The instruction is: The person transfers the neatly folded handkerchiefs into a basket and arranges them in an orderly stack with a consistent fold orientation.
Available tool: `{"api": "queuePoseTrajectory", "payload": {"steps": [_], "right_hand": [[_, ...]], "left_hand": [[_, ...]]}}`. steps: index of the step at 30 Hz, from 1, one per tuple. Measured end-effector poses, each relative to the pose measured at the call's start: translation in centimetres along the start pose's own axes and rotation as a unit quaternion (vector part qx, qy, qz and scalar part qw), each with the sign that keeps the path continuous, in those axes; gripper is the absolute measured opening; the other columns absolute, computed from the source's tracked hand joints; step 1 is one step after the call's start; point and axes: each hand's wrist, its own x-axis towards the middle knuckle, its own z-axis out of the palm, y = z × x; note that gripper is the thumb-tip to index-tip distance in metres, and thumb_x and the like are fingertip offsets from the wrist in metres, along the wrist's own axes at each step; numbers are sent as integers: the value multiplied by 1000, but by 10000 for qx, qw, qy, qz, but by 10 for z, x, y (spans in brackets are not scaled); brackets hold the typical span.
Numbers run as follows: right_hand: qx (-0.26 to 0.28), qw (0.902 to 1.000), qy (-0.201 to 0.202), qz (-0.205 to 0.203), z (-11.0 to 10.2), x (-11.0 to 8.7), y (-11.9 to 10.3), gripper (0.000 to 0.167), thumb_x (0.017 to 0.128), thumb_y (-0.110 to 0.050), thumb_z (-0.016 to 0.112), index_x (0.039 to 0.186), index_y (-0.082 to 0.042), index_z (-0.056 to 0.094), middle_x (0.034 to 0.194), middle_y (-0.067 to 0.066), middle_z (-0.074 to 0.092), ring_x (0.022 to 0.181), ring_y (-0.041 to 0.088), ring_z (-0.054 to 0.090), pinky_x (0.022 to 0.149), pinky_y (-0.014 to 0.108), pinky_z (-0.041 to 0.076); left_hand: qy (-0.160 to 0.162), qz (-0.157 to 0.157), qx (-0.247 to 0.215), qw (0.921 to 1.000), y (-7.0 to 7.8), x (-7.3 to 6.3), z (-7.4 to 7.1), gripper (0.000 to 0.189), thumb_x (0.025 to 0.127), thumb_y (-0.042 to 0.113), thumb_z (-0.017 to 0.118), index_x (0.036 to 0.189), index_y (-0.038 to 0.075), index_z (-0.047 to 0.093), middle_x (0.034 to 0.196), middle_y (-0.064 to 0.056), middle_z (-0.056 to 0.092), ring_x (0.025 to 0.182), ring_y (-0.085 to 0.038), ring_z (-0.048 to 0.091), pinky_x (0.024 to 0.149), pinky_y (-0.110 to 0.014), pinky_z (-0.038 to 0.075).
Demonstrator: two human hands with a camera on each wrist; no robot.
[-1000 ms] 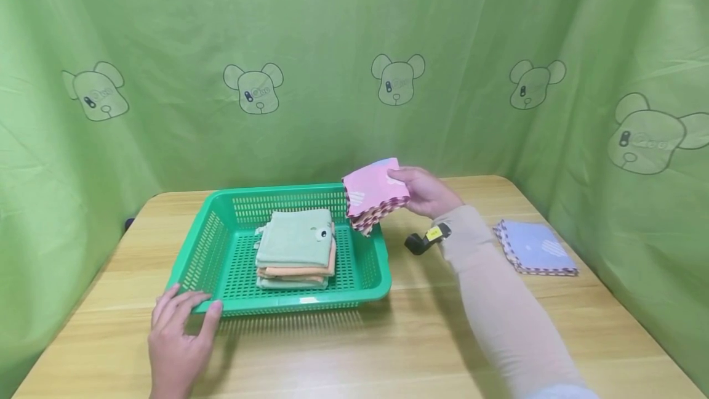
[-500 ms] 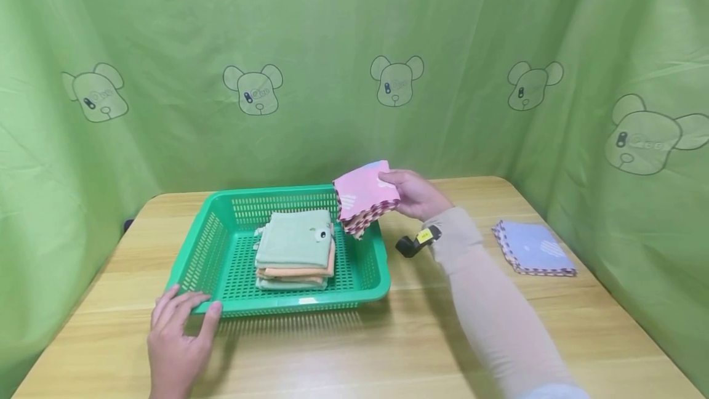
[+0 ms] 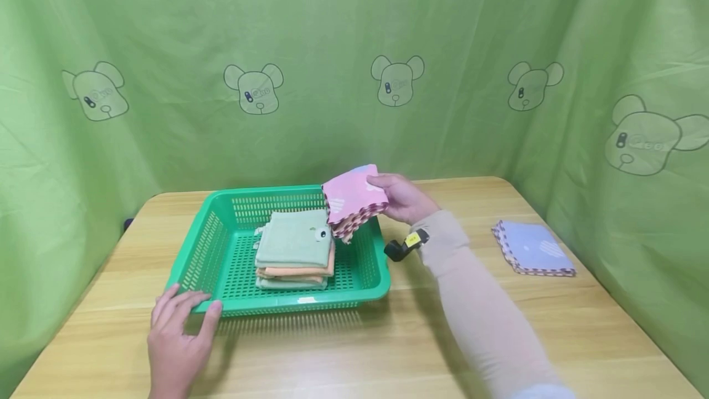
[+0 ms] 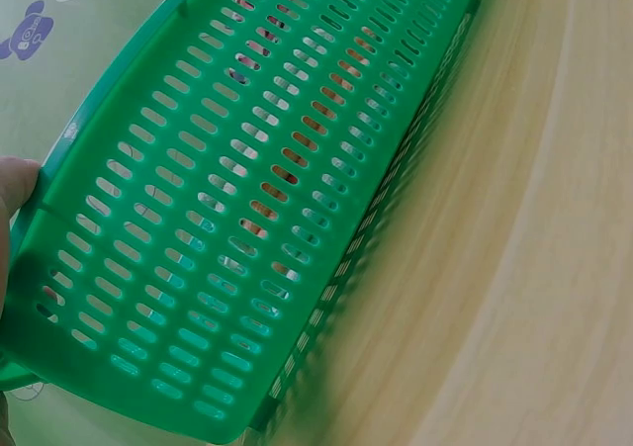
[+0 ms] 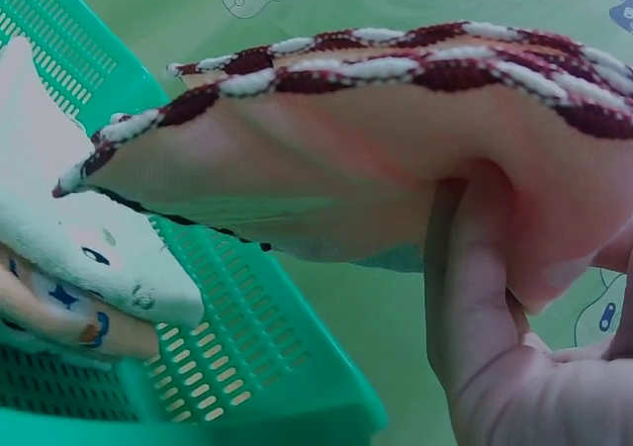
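Observation:
In the head view my right hand (image 3: 408,199) pinches a folded pink towel (image 3: 354,194) by its right side, thumb on top. The towel has a maroon-and-white stitched edge and is held above the right side of a green plastic basket (image 3: 232,306). Fingers curl beneath the pink cloth (image 5: 326,159) in the right wrist view. My left hand (image 3: 180,334) grips the basket's near left corner, fingers over the rim and thumb at the front. Inside the basket sits a stack of folded towels (image 3: 293,239), pale green on top with peach below.
A folded blue towel (image 3: 534,248) with a checked edge lies on the wooden table (image 3: 354,362) at the right. Green curtains (image 3: 332,17) with bear-head outlines enclose the table's back and sides.
My right hand has carried the pink towel leftward and slightly down, further over the basket and closer to the stack. The left hand and the basket stay put.

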Motion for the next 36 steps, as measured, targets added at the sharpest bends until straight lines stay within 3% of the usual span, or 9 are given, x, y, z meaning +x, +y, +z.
{"api": "queuePoseTrajectory", "payload": {"steps": [6,27,36], "right_hand": [[-64,9999,122,-23,3,3,6,19,102,-4,39,116,5,46,94,14,66,81,19,69,75,26,57],[536,9980,345,24,21,21,25,21,102,-7,40,119,3,43,102,15,63,87,21,69,80,26,55],[816,9953,524,79,29,27,32,20,102,-10,41,119,2,42,96,15,65,81,20,70,74,24,56]], "left_hand": [[-20,-28,9,10000,0,0,0,21,77,14,75,93,0,71,101,-21,68,123,-43,46,115,-53,19],[-100,-134,57,9998,1,1,-1,22,78,15,75,94,1,71,103,-20,68,124,-42,45,115,-53,18],[-154,-177,78,9997,1,0,-1,22,78,15,75,95,1,71,103,-20,68,125,-42,44,115,-53,17]]}}
